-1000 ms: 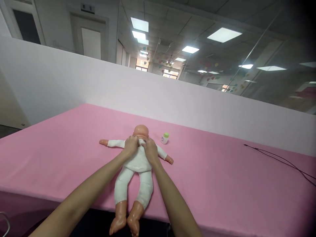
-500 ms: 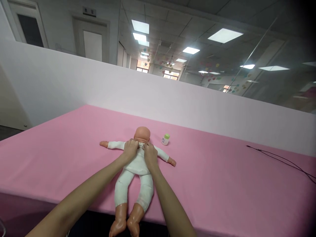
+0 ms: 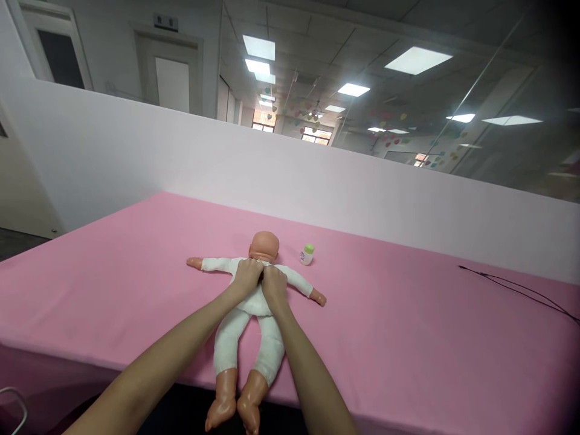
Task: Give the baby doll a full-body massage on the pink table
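Reading clock positions from the doll's white shirt at the center, we are seeing a thin white loop curving at eight o'clock, at the lower left edge. At eleven, beyond a white partition, a door is standing with a pale panel in it.

We are leaning both bare forearms over a pink-covered table, where the doll is lying in white clothes. One of its arms is stretching between nine and ten o'clock. Our left hand is resting on its upper back with fingers curling under; we are not managing to tell whether they are pinching cloth.

At twelve, just past our knuckles, its bald head is showing us its back; around six, its feet are jutting over the near edge. Our right hand is curling just beside the left, its grip likewise hidden. The doll's other arm is pointing between three and four.

A small green-capped bottle is standing near the head, at two. Ceiling lights are glowing at one, and a black cable is trailing well apart at three.
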